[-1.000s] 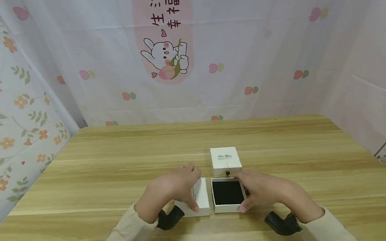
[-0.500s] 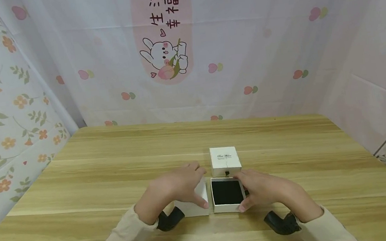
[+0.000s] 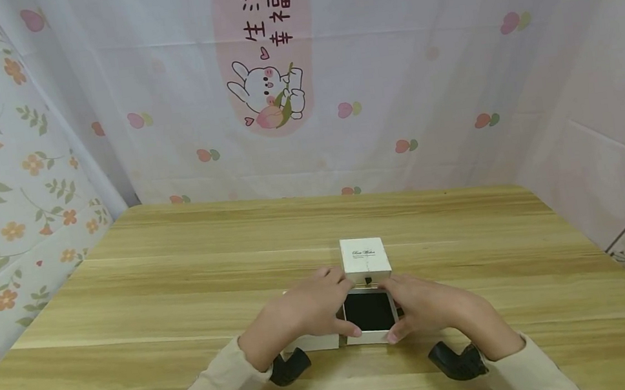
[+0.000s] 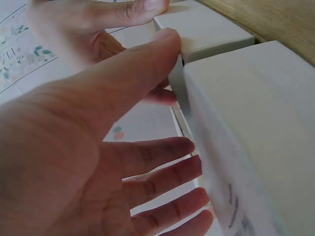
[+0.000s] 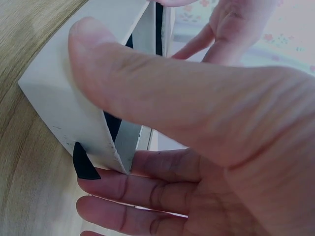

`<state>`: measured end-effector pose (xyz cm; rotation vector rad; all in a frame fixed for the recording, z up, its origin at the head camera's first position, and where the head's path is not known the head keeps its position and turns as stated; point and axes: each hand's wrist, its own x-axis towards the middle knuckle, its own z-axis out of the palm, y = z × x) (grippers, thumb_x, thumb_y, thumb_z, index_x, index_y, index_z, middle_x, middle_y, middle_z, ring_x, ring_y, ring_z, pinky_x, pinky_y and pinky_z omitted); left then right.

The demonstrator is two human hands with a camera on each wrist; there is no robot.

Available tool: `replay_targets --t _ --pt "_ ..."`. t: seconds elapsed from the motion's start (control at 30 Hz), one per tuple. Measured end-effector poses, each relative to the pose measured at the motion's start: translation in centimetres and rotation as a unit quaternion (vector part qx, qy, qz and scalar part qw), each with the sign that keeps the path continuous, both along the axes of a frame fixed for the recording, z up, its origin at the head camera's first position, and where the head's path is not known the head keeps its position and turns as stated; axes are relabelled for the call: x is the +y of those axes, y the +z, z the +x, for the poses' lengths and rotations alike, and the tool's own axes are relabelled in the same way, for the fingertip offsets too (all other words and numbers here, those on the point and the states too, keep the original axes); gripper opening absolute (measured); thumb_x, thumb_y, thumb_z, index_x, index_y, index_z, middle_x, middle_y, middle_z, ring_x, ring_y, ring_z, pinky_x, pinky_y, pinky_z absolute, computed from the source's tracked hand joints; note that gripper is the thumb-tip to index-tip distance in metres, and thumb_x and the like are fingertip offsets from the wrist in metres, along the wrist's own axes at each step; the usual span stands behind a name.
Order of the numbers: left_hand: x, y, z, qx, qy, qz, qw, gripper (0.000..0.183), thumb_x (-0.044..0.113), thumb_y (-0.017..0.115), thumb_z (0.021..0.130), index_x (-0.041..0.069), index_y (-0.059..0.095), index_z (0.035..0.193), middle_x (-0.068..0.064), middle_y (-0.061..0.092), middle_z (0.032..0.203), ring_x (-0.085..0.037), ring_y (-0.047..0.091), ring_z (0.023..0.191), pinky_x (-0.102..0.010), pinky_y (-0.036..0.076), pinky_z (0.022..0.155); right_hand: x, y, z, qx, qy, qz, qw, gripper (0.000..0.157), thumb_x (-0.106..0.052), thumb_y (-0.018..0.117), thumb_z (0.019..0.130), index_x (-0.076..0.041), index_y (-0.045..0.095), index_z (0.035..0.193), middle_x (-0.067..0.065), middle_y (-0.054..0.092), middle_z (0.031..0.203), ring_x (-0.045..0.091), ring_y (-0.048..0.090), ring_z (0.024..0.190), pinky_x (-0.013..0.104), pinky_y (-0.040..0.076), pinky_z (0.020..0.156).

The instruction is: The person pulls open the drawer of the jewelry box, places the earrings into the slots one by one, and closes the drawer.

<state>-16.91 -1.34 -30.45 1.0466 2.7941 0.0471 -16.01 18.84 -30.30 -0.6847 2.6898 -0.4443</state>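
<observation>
A white box tray (image 3: 368, 338) with a black lining lies open on the table. My right hand (image 3: 425, 305) holds its right end, thumb on the near wall and fingers at the far side. A black ribbon tab (image 5: 84, 164) sticks out of that end in the right wrist view. My left hand (image 3: 317, 305) reaches over a white box (image 3: 316, 343), which it mostly covers, to the tray's left end. In the left wrist view its thumb (image 4: 165, 46) is right at the tray's corner, and the other fingers extend loosely beside the boxes.
Another white box (image 3: 364, 257) with printed script and a black tab sits just behind the tray. The wooden table (image 3: 223, 232) extends around them, with patterned curtains (image 3: 390, 68) at the back and sides. A black curved piece (image 3: 456, 361) shows at each wrist.
My left hand has left its place around the left box and moved right, to the tray's left end. The right hand and the boxes have stayed in place.
</observation>
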Motion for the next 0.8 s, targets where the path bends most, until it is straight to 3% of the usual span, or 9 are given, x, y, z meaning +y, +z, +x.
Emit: replay_targets --t 0.53,0.8 --pt "0.18 -0.34 -0.03 0.014 -0.011 0.007 0.9998 0.07 0.053 0.067 0.078 0.008 0.05 0.129 -0.004 0.048 0.129 -0.018 0.043 0.115 -0.029 0.041 0.098 -0.03 -0.01 -0.15 -0.004 -0.011 -0.007 1.0 0.077 -0.031 0.081 0.068 0.002 0.045 0.127 0.012 0.053 0.118 0.025 0.048 0.108 0.048 0.04 0.093" --pt "0.1 -0.48 0.0 0.015 -0.013 0.016 0.9997 0.068 0.052 0.067 0.078 0.008 0.051 0.127 -0.002 0.048 0.124 -0.016 0.043 0.11 -0.028 0.041 0.095 0.25 0.01 -0.26 -0.005 0.005 -0.024 1.0 0.077 -0.031 0.082 0.068 -0.001 0.044 0.128 0.008 0.054 0.111 0.022 0.049 0.101 0.044 0.043 0.085"
